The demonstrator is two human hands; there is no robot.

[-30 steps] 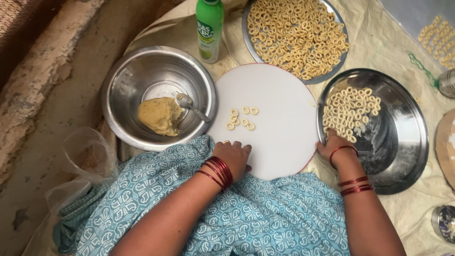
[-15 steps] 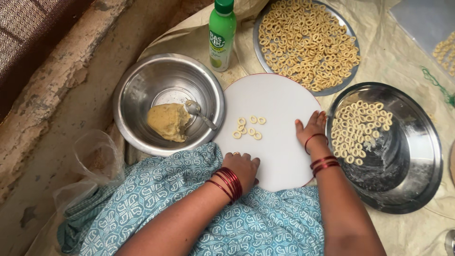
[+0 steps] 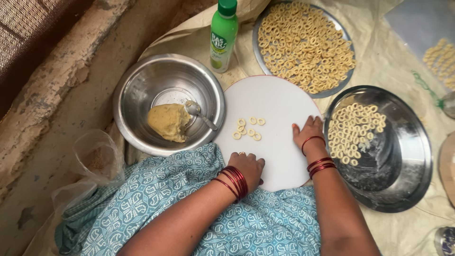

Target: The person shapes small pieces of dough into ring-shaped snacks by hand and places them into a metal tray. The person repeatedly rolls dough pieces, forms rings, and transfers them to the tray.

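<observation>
A round white board (image 3: pixel 272 102) lies in front of me with several small dough rings (image 3: pixel 249 128) near its left middle. My left hand (image 3: pixel 247 167) rests curled on the board's near edge, red bangles on the wrist. Flat on the board's right side lies my right hand (image 3: pixel 308 133), fingers spread, next to a steel plate (image 3: pixel 403 156) that holds many dough rings (image 3: pixel 353 130). A steel bowl (image 3: pixel 142 85) to the left holds a lump of tan dough (image 3: pixel 168 122) and a spoon (image 3: pixel 199 114).
A larger steel plate (image 3: pixel 258 21) full of rings (image 3: pixel 305 45) sits beyond the board, with a green bottle (image 3: pixel 222 33) beside it. More rings (image 3: pixel 441 57) lie on a sheet at far right. A plastic bag (image 3: pixel 95 159) and a brick ledge (image 3: pixel 52 90) are on the left.
My right hand has moved left from the steel plate onto the white board and now lies flat there. My left hand has stayed at the board's near edge.
</observation>
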